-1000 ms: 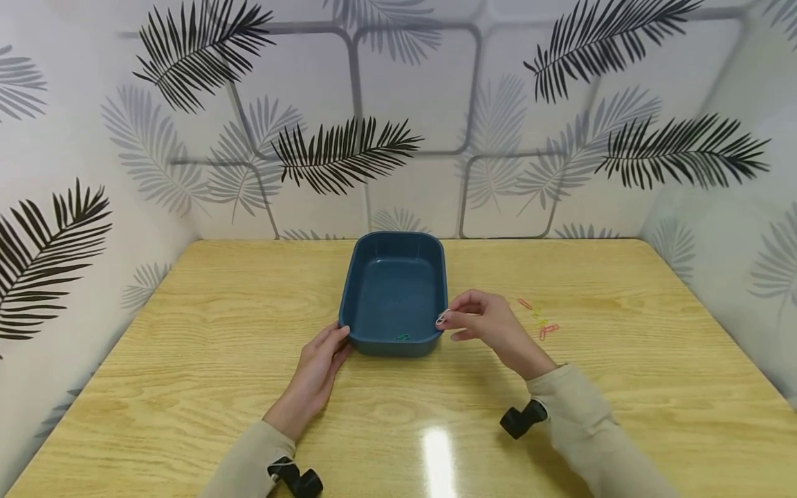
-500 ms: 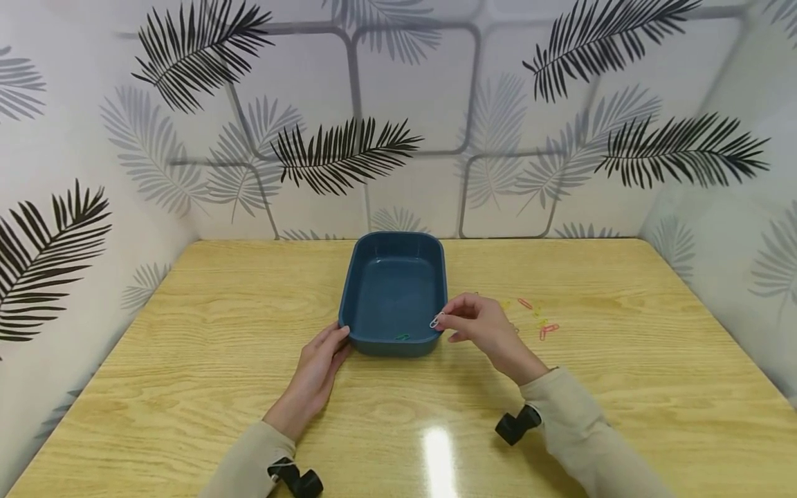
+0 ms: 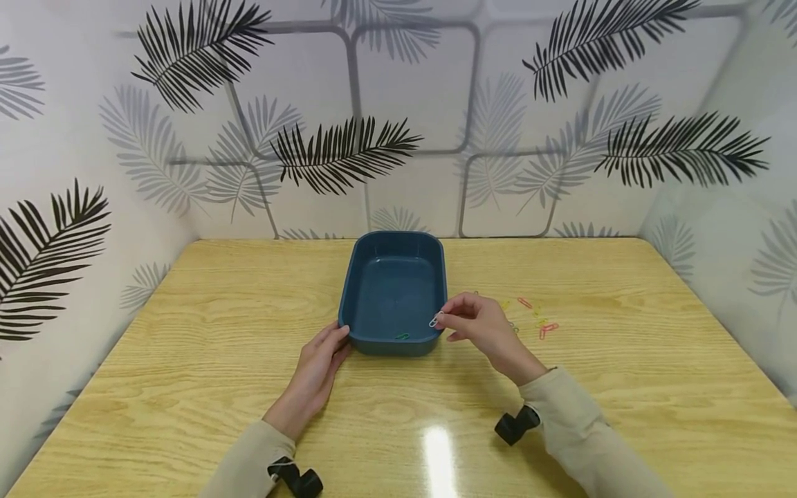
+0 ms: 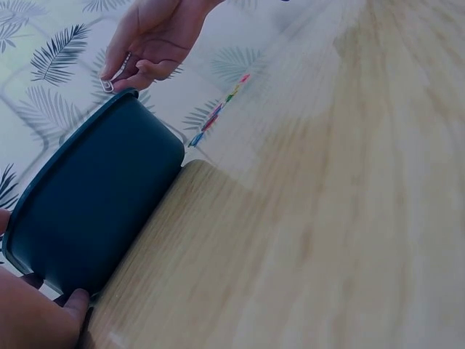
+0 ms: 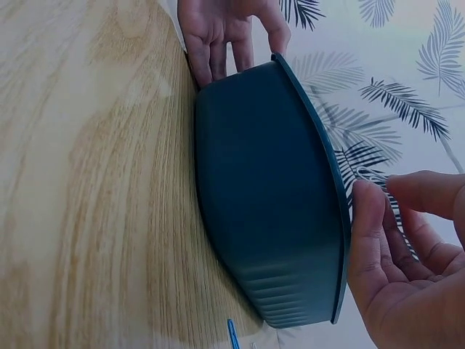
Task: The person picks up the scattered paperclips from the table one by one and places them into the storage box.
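In the head view a dark blue plastic bin [image 3: 395, 297] stands on the wooden table. My left hand [image 3: 319, 366] holds its near left corner, thumb at the rim and fingers along the outer wall. The thumb and index finger of my right hand [image 3: 482, 328] pinch a white paper clip [image 3: 434, 320] at the right rim, near the front corner. The clip overlaps the inside of the bin in this view. A green paper clip [image 3: 402, 337] lies in the bin near its front wall. In the right wrist view, the pinched paper clip [image 5: 370, 174] pokes out above the fingertips.
Right of the right hand, several loose paper clips lie on the table, among them a pink paper clip [image 3: 525, 303] and a yellow paper clip [image 3: 539, 321]. A blue paper clip [image 5: 232, 333] shows in the right wrist view. Leaf-patterned walls [image 3: 411, 187] border the table.
Over the last second my right hand has moved slightly left with the white paper clip, further over the rim. In the last half second it hardly moves. My left hand and the bin stay put.
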Demonstrator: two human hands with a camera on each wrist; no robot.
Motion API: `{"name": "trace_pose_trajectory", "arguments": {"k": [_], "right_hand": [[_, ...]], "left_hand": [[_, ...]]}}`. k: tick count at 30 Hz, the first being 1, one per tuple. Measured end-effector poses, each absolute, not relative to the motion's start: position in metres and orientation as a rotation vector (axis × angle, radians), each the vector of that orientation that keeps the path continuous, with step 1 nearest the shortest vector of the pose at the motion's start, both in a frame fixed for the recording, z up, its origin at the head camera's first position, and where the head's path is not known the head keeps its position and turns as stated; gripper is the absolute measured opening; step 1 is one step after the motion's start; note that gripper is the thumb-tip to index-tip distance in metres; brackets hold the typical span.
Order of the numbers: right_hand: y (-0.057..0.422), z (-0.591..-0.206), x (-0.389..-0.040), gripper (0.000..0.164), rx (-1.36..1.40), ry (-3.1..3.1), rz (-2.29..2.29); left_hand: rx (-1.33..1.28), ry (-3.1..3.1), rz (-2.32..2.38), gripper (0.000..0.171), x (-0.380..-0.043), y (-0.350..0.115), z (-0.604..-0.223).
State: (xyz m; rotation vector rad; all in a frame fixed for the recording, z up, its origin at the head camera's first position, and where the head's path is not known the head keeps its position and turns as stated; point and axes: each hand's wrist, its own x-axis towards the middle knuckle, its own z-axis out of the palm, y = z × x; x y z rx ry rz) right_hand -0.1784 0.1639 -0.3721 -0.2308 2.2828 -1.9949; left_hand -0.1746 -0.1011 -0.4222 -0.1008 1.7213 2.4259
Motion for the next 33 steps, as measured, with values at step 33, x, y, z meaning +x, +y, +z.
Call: {"name": "trace_pose_trajectory", "arguments": {"k": [33], "right_hand": [[0.1621,-0.3734,-0.1794,0.022,-0.233,2.33,-1.952]], "left_hand": [[-0.105,1.709,2.43,0.049,-0.1757,-0.1017,-0.4224]]}}
